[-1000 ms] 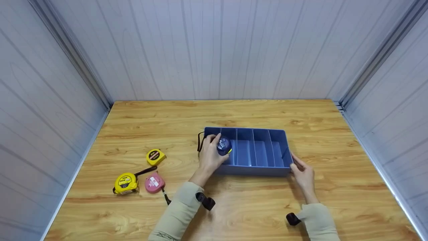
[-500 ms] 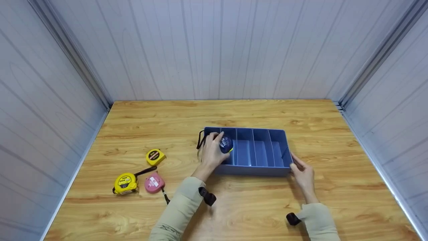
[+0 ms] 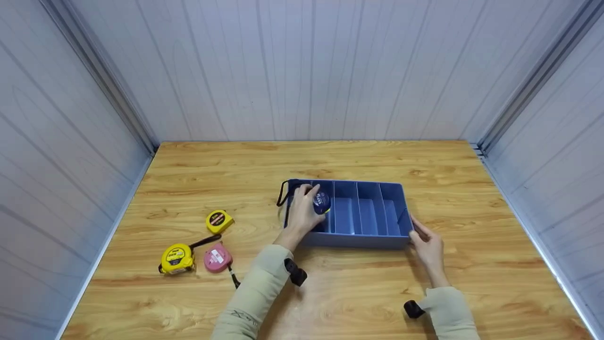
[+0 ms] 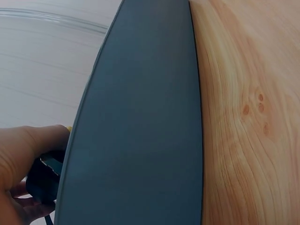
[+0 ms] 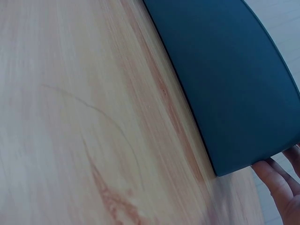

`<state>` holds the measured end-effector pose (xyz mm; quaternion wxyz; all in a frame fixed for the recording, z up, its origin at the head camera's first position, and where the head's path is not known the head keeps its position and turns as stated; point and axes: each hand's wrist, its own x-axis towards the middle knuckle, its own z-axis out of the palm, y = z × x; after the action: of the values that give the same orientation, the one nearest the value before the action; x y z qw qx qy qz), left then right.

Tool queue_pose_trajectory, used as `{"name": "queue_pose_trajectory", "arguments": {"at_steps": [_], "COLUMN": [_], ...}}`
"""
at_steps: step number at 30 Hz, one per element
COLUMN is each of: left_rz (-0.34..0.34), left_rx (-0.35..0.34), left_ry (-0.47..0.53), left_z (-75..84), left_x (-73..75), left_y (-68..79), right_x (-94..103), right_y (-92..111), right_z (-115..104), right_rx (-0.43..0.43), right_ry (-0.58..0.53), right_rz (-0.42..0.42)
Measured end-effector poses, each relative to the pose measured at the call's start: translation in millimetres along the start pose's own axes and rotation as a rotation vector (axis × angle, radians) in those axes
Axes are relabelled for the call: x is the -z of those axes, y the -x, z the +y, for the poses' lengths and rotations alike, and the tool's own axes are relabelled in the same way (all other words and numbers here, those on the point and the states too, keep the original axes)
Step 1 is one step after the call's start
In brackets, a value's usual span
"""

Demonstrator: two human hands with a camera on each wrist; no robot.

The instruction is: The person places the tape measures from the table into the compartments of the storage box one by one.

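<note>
My left hand (image 3: 302,212) grips a dark blue tape measure (image 3: 322,202) by its case, over the second compartment from the left of a blue divided box (image 3: 354,241). Its black wrist strap (image 3: 281,194) loops out past the box's left end. In the left wrist view, the thumb and fingers wrap the dark tape measure (image 4: 43,180) just behind the box's front wall (image 4: 136,112). At the other end, my right hand (image 3: 428,248) rests with fairly straight fingers against the outside of the right wall; the right wrist view shows these fingers (image 5: 274,180) at the box's end.
Left of the box on the wooden table (image 3: 377,293) lie a small yellow tape measure (image 3: 219,221), a larger yellow one with a black strap (image 3: 177,258), and a pink tape measure (image 3: 217,258). Pale panels (image 3: 302,71) enclose the table at the back and sides.
My left hand has shifted slightly right with the blue tape measure, which now sits lower and more tilted in the second compartment. The right hand and the box have stayed put.
</note>
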<state>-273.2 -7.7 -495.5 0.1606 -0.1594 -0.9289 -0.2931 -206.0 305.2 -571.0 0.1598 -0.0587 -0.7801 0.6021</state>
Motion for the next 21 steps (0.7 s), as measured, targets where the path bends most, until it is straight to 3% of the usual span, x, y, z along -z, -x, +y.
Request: {"name": "queue_pose_trajectory", "arguments": {"at_steps": [6, 16, 21], "left_rz": [-0.012, -0.162, -0.2], "left_rx": [-0.057, -0.009, -0.02], "left_ry": [-0.033, -0.032, -0.056], "left_z": [-1.5, 1.7, 1.6], "left_x": [-1.3, -4.9, -7.3], "left_y": [-3.5, -3.9, -3.6], "right_x": [-0.4, -2.0, -2.3], "right_y": [-1, -7, -2], "right_z": [4, 21, 7], "right_rx": [-0.001, -0.044, -0.08], "right_ry": [0.032, 0.036, 0.036], "right_rz": [0.008, 0.045, 0.033]}}
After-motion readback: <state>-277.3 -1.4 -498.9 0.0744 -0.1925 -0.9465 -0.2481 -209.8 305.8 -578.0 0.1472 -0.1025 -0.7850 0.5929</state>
